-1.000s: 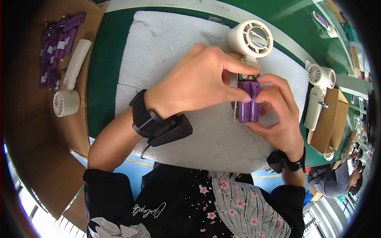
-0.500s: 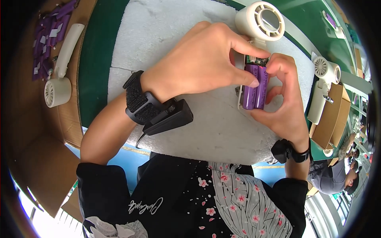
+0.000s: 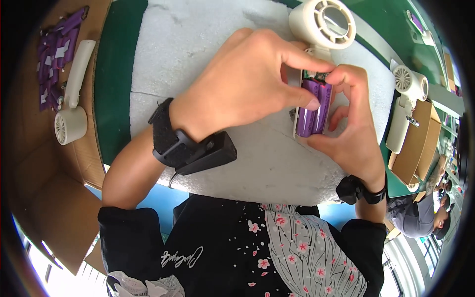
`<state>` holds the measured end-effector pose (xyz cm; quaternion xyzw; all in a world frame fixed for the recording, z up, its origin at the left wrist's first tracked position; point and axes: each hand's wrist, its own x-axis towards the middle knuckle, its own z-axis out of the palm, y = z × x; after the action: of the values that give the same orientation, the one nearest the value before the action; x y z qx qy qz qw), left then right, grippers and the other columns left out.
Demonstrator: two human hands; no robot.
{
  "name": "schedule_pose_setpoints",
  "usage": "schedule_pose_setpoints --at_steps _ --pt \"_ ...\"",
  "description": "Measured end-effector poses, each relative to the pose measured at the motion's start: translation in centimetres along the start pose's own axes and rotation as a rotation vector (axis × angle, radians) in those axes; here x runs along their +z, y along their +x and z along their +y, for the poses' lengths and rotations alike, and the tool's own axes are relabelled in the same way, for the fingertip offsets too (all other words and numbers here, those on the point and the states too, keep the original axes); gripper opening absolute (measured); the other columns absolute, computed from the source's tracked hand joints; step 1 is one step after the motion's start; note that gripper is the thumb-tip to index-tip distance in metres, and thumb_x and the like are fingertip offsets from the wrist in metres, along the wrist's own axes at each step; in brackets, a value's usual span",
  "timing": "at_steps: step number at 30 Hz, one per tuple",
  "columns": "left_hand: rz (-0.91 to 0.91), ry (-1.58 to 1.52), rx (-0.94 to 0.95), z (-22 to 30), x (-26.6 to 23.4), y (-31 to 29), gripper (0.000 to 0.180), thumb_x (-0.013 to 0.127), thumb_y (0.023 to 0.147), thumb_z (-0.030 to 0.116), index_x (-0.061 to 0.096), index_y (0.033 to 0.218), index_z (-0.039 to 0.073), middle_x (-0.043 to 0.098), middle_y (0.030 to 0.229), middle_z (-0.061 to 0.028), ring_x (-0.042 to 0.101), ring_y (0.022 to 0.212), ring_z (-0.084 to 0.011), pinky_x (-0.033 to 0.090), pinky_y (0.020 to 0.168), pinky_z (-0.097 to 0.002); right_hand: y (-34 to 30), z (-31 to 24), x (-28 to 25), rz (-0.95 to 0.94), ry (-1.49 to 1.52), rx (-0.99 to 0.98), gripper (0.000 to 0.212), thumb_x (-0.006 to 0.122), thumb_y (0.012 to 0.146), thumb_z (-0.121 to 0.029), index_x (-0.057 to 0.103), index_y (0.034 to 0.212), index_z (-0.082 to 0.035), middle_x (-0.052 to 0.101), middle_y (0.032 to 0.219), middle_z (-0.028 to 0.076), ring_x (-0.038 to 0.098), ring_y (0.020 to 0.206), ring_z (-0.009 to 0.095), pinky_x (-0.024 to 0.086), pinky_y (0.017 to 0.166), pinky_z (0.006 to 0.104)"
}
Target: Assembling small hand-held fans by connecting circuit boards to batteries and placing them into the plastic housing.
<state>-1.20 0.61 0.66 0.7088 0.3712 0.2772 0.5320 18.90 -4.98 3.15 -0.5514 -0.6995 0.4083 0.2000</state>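
Observation:
A cream handheld fan lies on the white foam board with its handle opened up. Two purple cylindrical batteries sit side by side in the handle. Above them, part of a green circuit board shows between my fingers. My left hand reaches over from the left; its thumb presses on the batteries and its forefinger lies across the board end. My right hand curls around the handle's right side, thumb at the lower end and forefinger near the board. Its other fingertips are partly hidden.
The white foam board rests on a green table. On the left, a cardboard box holds purple batteries and another fan. At right are a fan, a small carton and, farther off, a person.
My hands and the fan shift slightly left in the view. The left thumb still presses on the batteries, and the right hand keeps its hold on the handle.

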Motion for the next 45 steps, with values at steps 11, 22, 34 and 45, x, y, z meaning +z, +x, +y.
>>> schedule_pose_setpoints --at_steps 11,22,34,45 --pt "-0.021 -0.043 0.019 0.5 -0.3 0.2 0.044 0.081 0.069 0.008 0.071 0.111 0.011 0.071 0.098 -0.0086 0.064 0.07 -0.0162 0.053 0.069 -0.0282 -1.2 0.6 -0.5 0.073 -0.134 -0.25 0.071 0.087 0.055 -0.005 0.061 0.121 -0.006 0.048 0.119 0.01 0.059 0.095 0.024 0.055 0.071 0.0346" --pt "0.085 -0.021 0.16 -0.7 0.0 -0.5 0.049 0.079 0.074 0.006 0.067 0.121 0.014 0.067 0.118 -0.0088 0.064 0.076 -0.0134 0.054 0.066 -0.0271 -1.1 -0.3 0.9 0.122 -0.43 -0.426 0.072 0.086 0.058 -0.009 0.058 0.123 0.004 0.053 0.131 0.017 0.057 0.113 0.035 0.05 0.092 0.0397" --pt "0.497 -0.095 0.12 -2.5 -1.2 0.3 0.027 0.071 0.083 0.011 0.066 0.109 0.005 0.066 0.106 -0.007 0.061 0.083 -0.0155 0.05 0.073 -0.0288 -0.6 -13.2 -2.1 -0.427 0.296 -0.831 0.038 0.069 0.078 -0.011 0.066 0.115 -0.001 0.067 0.105 0.016 0.065 0.086 0.027 0.054 0.071 0.0393" --pt "0.766 0.437 0.061 1.8 -10.8 -0.4 0.034 0.07 0.082 0.023 0.068 0.111 0.007 0.067 0.108 -0.0121 0.063 0.088 -0.0239 0.051 0.079 -0.0346 -7.8 -12.8 -7.8 -0.246 0.156 -0.738 0.025 0.067 0.08 -0.013 0.073 0.104 -0.007 0.068 0.095 0.01 0.063 0.076 0.019 0.052 0.064 0.0336"
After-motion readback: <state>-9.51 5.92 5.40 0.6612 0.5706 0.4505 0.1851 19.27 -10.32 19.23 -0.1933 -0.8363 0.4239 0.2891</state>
